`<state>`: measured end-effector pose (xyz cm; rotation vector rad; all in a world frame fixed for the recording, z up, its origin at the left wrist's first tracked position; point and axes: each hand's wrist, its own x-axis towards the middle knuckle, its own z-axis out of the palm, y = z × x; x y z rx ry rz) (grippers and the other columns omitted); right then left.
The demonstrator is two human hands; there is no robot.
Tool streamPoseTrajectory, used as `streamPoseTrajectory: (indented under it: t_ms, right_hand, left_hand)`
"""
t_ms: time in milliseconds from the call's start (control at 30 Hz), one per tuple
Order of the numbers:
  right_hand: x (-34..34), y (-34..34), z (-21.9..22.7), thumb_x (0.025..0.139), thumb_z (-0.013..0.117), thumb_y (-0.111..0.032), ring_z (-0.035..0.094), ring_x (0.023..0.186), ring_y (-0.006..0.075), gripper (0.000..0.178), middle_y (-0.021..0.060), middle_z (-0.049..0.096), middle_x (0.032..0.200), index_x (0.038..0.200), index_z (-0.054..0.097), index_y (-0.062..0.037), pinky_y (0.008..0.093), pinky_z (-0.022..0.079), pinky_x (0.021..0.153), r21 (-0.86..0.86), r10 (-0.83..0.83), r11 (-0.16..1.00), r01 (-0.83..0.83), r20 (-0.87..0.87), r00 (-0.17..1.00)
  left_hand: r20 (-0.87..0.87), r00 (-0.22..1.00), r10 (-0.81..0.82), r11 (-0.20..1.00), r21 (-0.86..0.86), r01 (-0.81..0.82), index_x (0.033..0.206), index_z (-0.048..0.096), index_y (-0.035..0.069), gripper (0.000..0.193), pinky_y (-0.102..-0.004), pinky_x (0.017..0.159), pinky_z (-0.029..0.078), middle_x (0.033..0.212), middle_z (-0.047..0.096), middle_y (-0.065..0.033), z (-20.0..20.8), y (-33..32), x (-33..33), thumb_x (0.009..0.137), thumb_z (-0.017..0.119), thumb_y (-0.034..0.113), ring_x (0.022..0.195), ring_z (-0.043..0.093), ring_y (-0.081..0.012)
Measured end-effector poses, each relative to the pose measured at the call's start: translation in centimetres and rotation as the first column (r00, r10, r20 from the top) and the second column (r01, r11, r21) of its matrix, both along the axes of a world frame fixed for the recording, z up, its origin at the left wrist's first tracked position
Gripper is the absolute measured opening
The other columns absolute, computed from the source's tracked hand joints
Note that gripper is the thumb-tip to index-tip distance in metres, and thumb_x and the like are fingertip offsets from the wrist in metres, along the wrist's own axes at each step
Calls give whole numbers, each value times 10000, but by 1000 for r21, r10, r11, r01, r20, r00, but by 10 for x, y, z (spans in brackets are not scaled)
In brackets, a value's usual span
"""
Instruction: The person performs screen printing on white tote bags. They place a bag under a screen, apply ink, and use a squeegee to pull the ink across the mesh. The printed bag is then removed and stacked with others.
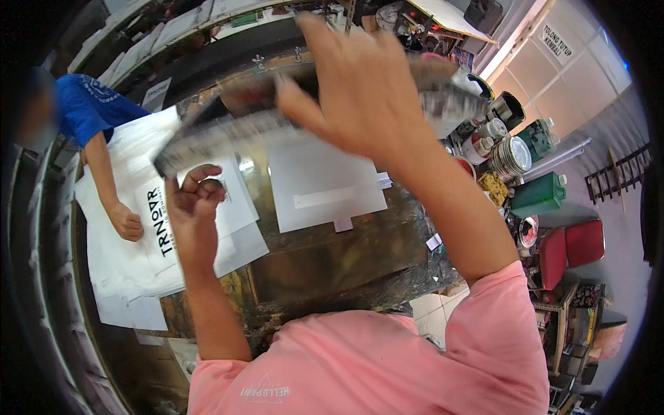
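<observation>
Raised above the far half of the tabletop (332,263) and blurred, a dark frame (238,131), slanting from left to right. Over the frame, and blurred too, the right hand (366,86): grip apart, thumb well away from the index finger; cannot tell contact with the frame. Just beside the frame's near left corner, the left hand (197,207), fingers curled; cannot tell a clamped grip from a loose one. Nearer than the frame, about midway between the left and right edges of the tabletop, a flat white sheet (328,190), far part hidden; one pale tab (384,181) at its right edge, another at its near edge. Toward the tabletop's left edge, a white pile (124,266) with black lettering, reaching the near left corner. On the pile, a co-worker's fist (128,222), below a blue sleeve (100,104). By the right edge, paint cans (510,153) and a green jug (536,197). Well apart, farther right, a red chair (584,242).
</observation>
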<state>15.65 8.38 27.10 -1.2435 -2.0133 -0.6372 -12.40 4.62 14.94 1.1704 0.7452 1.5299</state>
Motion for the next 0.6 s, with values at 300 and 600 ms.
streamPoseTrajectory:
  t_ms: [300,600]
  right_hand:
    - [26,-92,-146,973,728,-472,699,965,361,408,134,725,1016,1109,769,-90,510,540,839,-821,169,556,-130,-41,985]
    - [15,-53,-224,820,879,-350,673,1102,350,566,137,713,1253,1305,712,-111,483,574,952,-542,134,833,-110,4,991]
  left_hand:
    - [-992,89,93,918,51,-393,1493,644,44,1200,-447,1077,407,1225,642,-78,-110,-80,-4,507,1040,602,1153,566,-261]
    - [-982,117,149,937,103,-333,1469,679,91,1237,-466,1029,342,1134,607,-74,-143,-81,-15,415,1008,650,1126,514,-303]
